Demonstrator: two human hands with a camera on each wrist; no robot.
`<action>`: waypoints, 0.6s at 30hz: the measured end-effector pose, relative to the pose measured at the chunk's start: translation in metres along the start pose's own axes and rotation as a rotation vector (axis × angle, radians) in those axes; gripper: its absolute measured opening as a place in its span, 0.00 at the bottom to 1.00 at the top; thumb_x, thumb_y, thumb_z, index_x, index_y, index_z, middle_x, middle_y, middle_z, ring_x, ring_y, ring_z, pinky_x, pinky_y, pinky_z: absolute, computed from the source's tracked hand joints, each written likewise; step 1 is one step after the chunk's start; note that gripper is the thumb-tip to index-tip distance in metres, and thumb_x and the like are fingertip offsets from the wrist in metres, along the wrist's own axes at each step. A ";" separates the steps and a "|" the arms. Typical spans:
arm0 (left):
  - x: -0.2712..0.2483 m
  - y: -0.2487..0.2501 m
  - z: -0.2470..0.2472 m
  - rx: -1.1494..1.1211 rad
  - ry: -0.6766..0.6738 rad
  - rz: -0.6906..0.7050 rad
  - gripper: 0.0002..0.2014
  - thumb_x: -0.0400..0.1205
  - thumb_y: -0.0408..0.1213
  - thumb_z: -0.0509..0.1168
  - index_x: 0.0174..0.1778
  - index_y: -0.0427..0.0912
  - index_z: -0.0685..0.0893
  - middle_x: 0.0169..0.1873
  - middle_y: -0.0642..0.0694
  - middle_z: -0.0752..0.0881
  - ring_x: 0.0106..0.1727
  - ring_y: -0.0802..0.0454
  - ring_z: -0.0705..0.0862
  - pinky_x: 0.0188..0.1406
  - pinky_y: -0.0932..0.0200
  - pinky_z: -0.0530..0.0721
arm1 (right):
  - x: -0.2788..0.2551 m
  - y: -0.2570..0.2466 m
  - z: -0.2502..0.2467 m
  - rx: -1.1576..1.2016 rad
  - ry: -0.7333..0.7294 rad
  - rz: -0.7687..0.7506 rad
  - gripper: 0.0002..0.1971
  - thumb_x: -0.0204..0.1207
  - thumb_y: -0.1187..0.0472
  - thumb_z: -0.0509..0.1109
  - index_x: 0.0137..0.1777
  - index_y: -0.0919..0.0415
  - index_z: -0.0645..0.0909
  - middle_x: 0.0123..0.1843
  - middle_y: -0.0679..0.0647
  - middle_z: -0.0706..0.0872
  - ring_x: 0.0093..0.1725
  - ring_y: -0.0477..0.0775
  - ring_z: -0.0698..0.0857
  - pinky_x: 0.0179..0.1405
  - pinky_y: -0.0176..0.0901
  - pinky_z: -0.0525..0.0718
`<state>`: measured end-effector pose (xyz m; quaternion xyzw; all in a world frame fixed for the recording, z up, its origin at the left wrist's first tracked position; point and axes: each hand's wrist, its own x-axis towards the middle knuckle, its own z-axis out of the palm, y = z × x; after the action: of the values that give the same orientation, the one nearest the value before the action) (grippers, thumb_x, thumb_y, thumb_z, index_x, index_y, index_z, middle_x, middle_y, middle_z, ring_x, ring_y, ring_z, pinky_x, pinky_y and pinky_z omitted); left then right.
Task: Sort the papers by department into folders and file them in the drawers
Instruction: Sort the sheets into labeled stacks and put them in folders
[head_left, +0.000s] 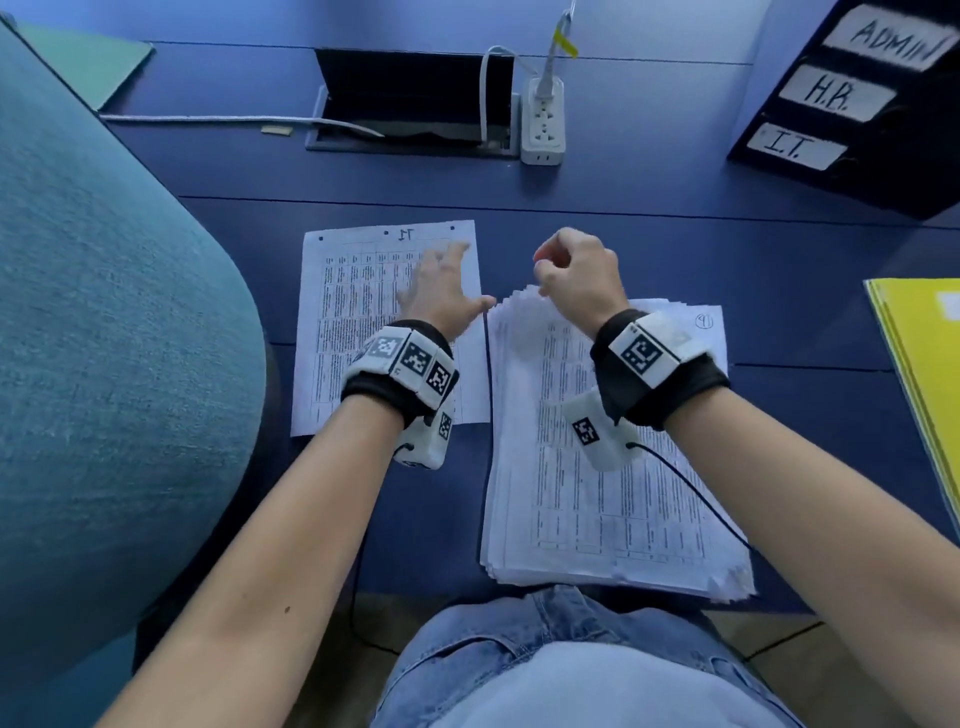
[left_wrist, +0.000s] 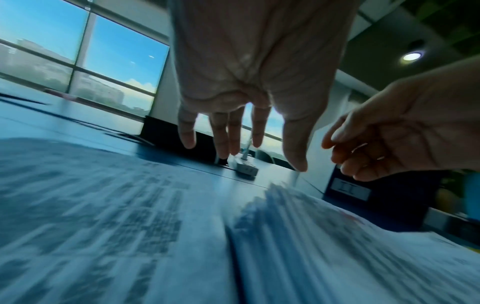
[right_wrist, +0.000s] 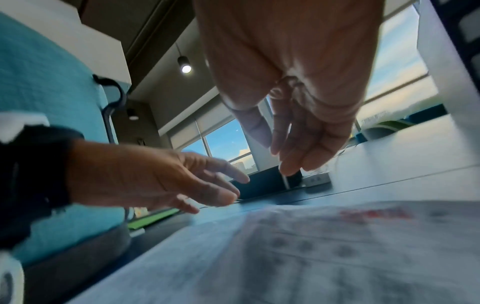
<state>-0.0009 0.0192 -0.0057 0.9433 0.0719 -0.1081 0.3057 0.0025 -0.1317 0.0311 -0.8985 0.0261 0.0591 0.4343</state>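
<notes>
Flat: single sheet, long axis away from person, beside stack.

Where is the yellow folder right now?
In the head view, the flat yellow paper folder lies at the right edge of the dark blue desk, right of the thick stack of printed white papers and nearer than the black labelled drawers.

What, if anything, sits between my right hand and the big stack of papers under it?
Nothing visible. The right hand hangs empty over the far edge of the paper stack, with only open air between its fingers and the top sheet.
</notes>
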 end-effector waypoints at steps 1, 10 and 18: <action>0.000 0.012 0.004 0.021 -0.023 0.075 0.35 0.76 0.44 0.70 0.77 0.45 0.63 0.72 0.41 0.69 0.73 0.44 0.68 0.71 0.43 0.69 | 0.000 0.008 -0.009 -0.046 0.011 -0.006 0.07 0.75 0.67 0.61 0.44 0.64 0.81 0.41 0.55 0.82 0.45 0.58 0.84 0.51 0.48 0.82; -0.010 0.054 0.051 0.331 -0.237 0.207 0.40 0.72 0.46 0.73 0.77 0.46 0.61 0.70 0.45 0.71 0.73 0.45 0.65 0.68 0.43 0.69 | -0.021 0.085 -0.050 -0.405 -0.143 0.054 0.12 0.74 0.62 0.70 0.56 0.64 0.79 0.58 0.60 0.81 0.58 0.59 0.79 0.58 0.50 0.79; -0.029 0.051 0.061 0.283 -0.102 0.251 0.31 0.71 0.40 0.75 0.67 0.44 0.69 0.56 0.41 0.80 0.58 0.41 0.77 0.59 0.44 0.77 | -0.028 0.097 -0.041 -0.520 -0.246 0.011 0.40 0.63 0.52 0.81 0.73 0.56 0.66 0.69 0.55 0.71 0.71 0.57 0.68 0.67 0.57 0.72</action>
<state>-0.0287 -0.0602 -0.0181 0.9717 -0.0775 -0.1258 0.1844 -0.0317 -0.2240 -0.0153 -0.9656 -0.0380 0.1748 0.1889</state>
